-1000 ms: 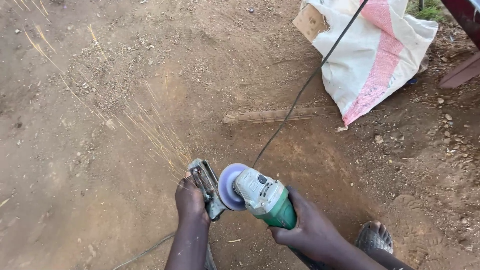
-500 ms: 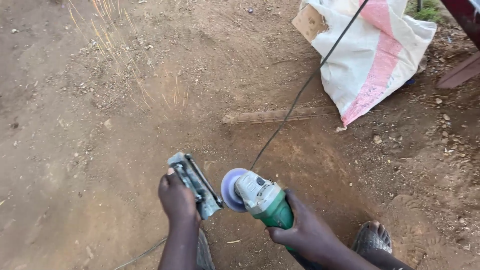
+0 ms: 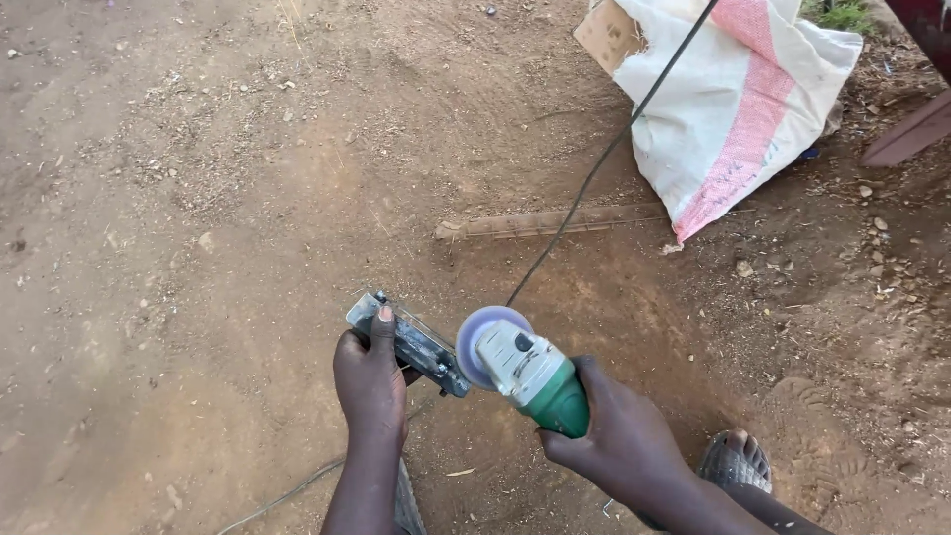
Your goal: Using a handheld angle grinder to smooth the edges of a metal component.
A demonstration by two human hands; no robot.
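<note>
Left hand (image 3: 369,381) wrapped around one grey metal piece (image 3: 408,343), index finger stretched along its top, the piece angled up and away to the left. Right hand (image 3: 619,448) clamped on the green body of one angle grinder (image 3: 525,372), held just right of the metal piece. Grinder's round disc (image 3: 479,341) turned toward the near end of the metal; touching or a sliver apart, cannot tell. Hands apart, each on its own thing, the grinder head between them. One black cord (image 3: 594,173) running from the grinder up and away to the right, crossing the sack at the top. Ahead of the hands, flat on the dirt ground (image 3: 198,198), one long ribbed metal bar (image 3: 545,223). Farther out to the upper right, one white sack (image 3: 738,99) with a pink stripe, slumped on the ground, mouth and contents not visible; one piece of brown cardboard (image 3: 606,35) at its left edge. Just right of the right wrist, one sandalled foot (image 3: 735,463), toes showing. Below the left forearm, one thin wire (image 3: 282,495) trailing off to the lower left.
</note>
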